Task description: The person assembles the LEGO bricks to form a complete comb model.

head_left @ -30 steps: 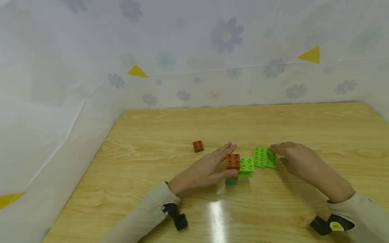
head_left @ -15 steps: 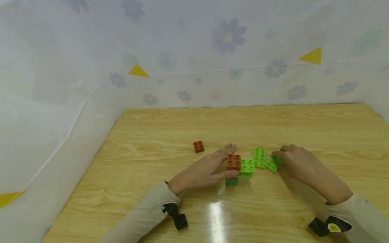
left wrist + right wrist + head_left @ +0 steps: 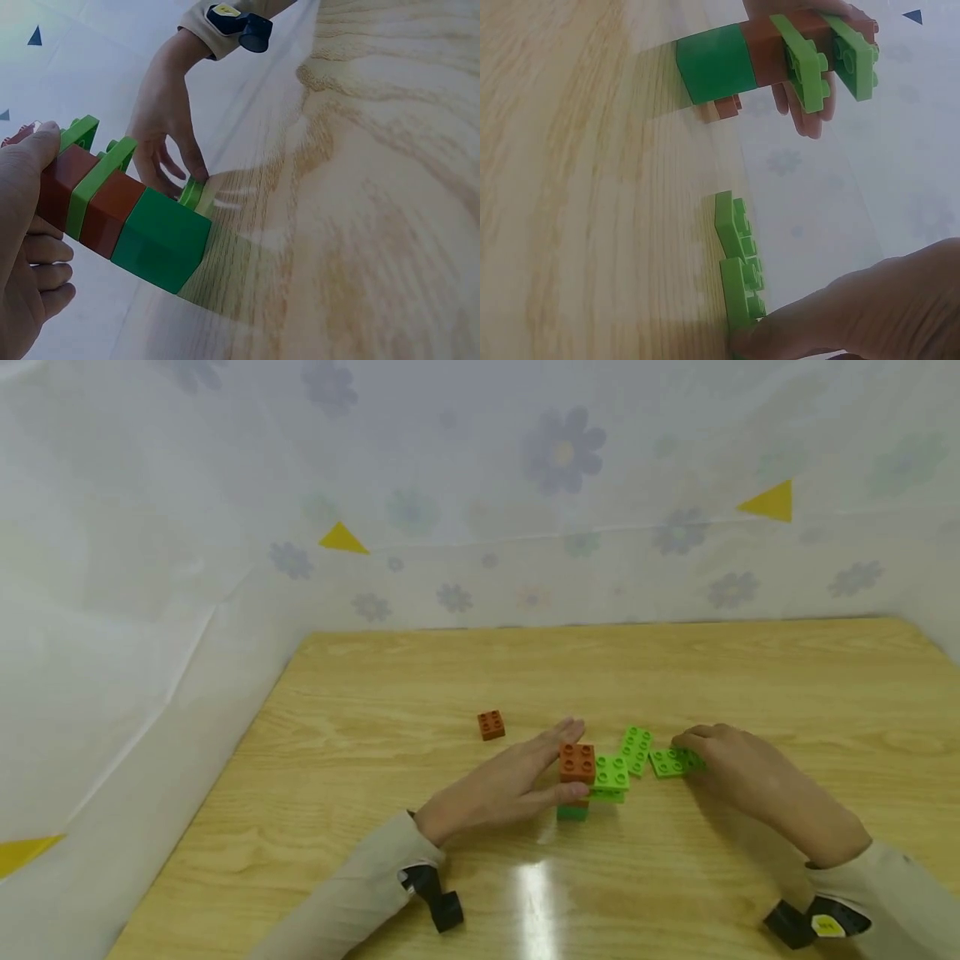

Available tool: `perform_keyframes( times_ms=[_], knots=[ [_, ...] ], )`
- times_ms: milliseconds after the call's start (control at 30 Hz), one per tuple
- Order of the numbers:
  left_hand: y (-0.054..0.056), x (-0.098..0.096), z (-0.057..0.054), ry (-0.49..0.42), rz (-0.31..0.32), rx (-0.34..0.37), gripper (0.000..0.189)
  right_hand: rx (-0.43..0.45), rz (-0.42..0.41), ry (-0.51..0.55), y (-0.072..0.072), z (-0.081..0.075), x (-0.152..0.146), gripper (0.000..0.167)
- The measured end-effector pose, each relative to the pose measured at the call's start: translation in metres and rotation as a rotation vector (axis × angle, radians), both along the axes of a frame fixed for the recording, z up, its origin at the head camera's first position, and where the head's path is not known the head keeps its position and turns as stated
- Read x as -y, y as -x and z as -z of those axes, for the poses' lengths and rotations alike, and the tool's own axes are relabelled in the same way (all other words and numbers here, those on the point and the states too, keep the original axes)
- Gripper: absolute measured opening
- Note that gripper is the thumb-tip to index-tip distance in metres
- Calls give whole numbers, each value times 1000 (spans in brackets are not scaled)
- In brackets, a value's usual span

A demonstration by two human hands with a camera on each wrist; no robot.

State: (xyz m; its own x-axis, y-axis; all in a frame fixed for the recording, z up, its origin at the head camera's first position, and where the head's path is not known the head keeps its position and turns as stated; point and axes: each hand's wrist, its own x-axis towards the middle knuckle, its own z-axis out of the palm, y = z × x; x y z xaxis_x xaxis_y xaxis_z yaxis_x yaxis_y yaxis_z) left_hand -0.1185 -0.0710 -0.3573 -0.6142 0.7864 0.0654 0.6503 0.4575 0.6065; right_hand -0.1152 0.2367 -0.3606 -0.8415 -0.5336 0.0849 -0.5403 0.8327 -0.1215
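A tower of toy building bricks point(image 3: 577, 763) stands upright on the table, with a dark green brick point(image 3: 161, 236) at its base. Above that, reddish-brown bricks alternate with light green plates point(image 3: 805, 64) that jut out to the right. My left hand point(image 3: 498, 783) holds the tower near its top, thumb on the near side and fingers behind. To the right, my right hand point(image 3: 742, 781) pinches the far end of a flat light green plate point(image 3: 667, 763) lying on the table. Another light green plate point(image 3: 637, 751) lies between it and the tower, its corner close to the held one.
A loose reddish-brown brick point(image 3: 491, 725) lies beyond the left hand. The wooden table point(image 3: 405, 685) ends at a flowered white cloth point(image 3: 480, 527) at the back. Wrist cameras point(image 3: 442, 906) are strapped to both sleeves.
The right hand has taken the right-hand plate and turned it from beside the other plate to lie crosswise. The other plate has tilted slightly. The left hand stays on the tower.
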Motion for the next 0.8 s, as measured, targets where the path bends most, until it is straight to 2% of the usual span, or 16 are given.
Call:
perform_keyframes(
  times_ms=[433,800],
  knots=[
    [1,-1,0,7,-3,8,73,28,2,16,-1,-1,1,36],
    [1,0,2,15,-10,14,73,-67,-68,37,-1,-8,4,39]
  ],
)
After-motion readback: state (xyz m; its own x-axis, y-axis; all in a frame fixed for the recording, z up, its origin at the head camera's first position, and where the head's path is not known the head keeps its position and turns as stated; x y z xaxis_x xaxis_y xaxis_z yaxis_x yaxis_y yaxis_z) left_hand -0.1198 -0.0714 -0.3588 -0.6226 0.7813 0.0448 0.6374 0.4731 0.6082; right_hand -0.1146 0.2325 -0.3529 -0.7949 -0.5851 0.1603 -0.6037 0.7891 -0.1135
